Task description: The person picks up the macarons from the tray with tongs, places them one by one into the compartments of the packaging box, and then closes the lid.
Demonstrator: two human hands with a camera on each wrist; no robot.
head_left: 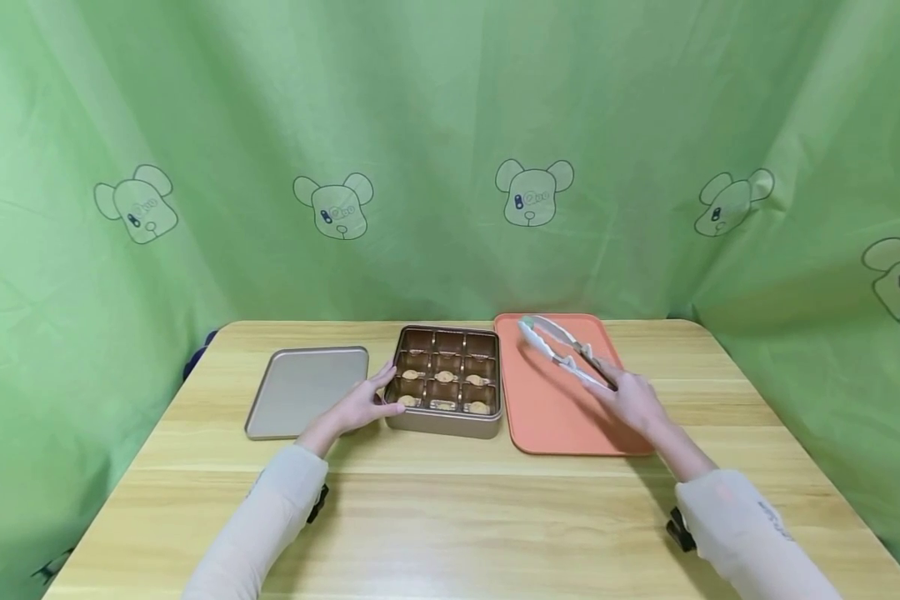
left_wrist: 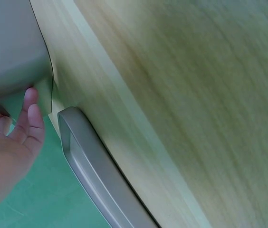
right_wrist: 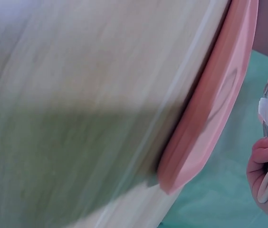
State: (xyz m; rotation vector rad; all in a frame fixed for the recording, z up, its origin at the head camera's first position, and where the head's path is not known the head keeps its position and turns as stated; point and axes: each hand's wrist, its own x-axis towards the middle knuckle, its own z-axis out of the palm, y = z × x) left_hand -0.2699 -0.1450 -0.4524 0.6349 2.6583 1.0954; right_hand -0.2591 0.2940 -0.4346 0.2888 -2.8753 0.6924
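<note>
A square metal tin (head_left: pixel 444 423) with a brown divided insert stands mid-table. Round, light brown cookies (head_left: pixel 446 377) sit in the middle and front rows of its compartments; the back row shows bare brown plastic. At the tin's left side rests my left hand (head_left: pixel 362 403), thumb on the front left corner and relaxed fingers along the wall. The left wrist view has its fingertips (left_wrist: pixel 31 95) against the outer wall. My right hand (head_left: pixel 630 402) grips a pair of tongs (head_left: pixel 562 350) with white tips, held over the orange tray (head_left: pixel 562 421). The tongs' arms are spread apart.
A flat metal lid (head_left: pixel 311 392) with a raised rim lies left of the tin. The orange tray is close beside the tin's right wall. Behind the wooden table (head_left: pixel 480 517) hangs a green curtain (head_left: pixel 435 100) with bear-head prints, which also runs along both sides.
</note>
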